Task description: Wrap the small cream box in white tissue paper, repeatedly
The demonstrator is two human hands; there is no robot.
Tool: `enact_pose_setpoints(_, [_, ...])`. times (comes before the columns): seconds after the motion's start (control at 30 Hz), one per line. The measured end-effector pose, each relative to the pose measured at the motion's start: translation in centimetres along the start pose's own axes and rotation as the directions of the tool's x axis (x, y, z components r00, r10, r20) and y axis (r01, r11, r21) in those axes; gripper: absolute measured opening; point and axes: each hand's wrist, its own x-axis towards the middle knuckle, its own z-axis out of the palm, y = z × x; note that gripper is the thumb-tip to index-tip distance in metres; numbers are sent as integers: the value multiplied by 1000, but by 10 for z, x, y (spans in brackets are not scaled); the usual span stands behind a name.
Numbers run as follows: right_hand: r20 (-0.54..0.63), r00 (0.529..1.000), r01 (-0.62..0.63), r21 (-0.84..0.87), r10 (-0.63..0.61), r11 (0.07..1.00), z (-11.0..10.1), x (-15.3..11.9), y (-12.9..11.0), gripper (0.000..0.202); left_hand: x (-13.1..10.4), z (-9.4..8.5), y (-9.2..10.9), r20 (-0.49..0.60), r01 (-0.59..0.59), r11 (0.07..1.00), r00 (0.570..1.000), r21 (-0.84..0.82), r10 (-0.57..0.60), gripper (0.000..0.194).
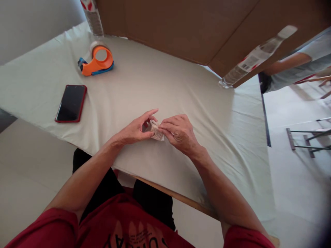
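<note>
A pale tablecloth (160, 86) is lying beneath the left hand (134, 131), which is holding a small printed box (157, 133) between thumb and fingers. The right hand (180, 132) is pinching the box's right side. A red-cased smartphone (71, 103) is resting left of both.

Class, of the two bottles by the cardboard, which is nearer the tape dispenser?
The left bottle, cut off by the picture's top edge. It is just behind the tape dispenser; the right bottle, its whole length in view, is much farther away.

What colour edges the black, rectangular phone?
The rectangular phone has a red edge, clear in the head view.
</note>
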Motion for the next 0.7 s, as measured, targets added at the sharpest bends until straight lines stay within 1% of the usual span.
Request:
enact_pose_setpoints(0.1, [-1, 1000, -5, -1, 5, 1000, 0, 4, -3, 21, 0, 0, 1, -4, -7, 1000, 1000, 20, 7, 83])
enact_pose_setpoints(0.17, [-2, 999, -46, 30, 46, 998, 0, 6, -4, 20, 0, 1, 2, -7, -11, 1000, 1000, 24, 11, 83])
enact_pose_setpoints(0.23, [-6, 991, -133, 91, 134, 987, 1, 8, -4, 20, 0, 3, 3, -4, -20, 1000, 1000, 13, 20, 84])
enact_pose_setpoints(0.3, [-17, 966, -249, 186, 257, 950, 1, 11, -4, 20, 0, 5, 3, 2, -31, 999, 1000, -16, 31, 86])
enact_pose_setpoints(0.4, [4, 896, -411, 383, 443, 828, 2, 18, 1, 19, 1, 7, 4, 5, -25, 998, 1000, -63, 25, 89])
enact_pose_setpoints(0.47, [40, 848, -470, 516, 528, 716, 5, 23, 8, 20, 1, 8, 4, -8, -7, 997, 1000, -79, 7, 90])
enact_pose_setpoints(0.57, [46, 796, -479, 658, 604, 581, 14, 32, 21, 20, 1, 7, 4, -33, 20, 996, 999, -90, -23, 92])
enact_pose_setpoints(0.7, [38, 744, -462, 750, 667, 473, 21, 48, 37, 21, 3, 5, 4, -59, 39, 983, 997, -179, -50, 90])
